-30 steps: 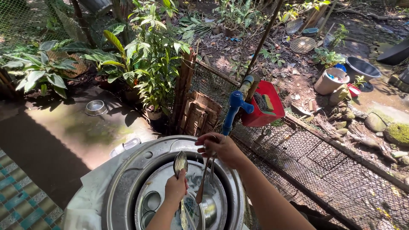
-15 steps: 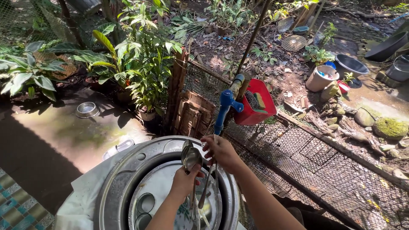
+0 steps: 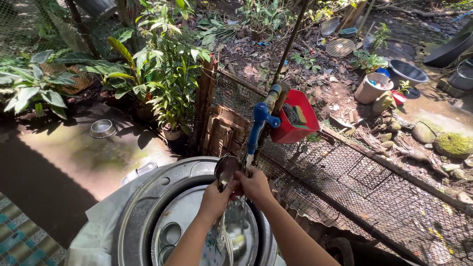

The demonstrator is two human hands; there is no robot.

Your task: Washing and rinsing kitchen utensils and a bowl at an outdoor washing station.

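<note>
My left hand and my right hand are pressed together around a metal spoon, its bowl sticking up above the fingers. They hold it right below the mouth of a blue tap, where a thin stream of water falls past the hands. Underneath stands a big round metal basin with dishes in it, among them a steel plate and small cups.
A wire mesh fence and wooden post stand behind the tap, with a red container hung on it. Leafy potted plants at left, a metal bowl on wet concrete, tubs and buckets far right.
Both hands have come together and risen with the spoon up to the tap's mouth. The view has shifted slightly down and right.
</note>
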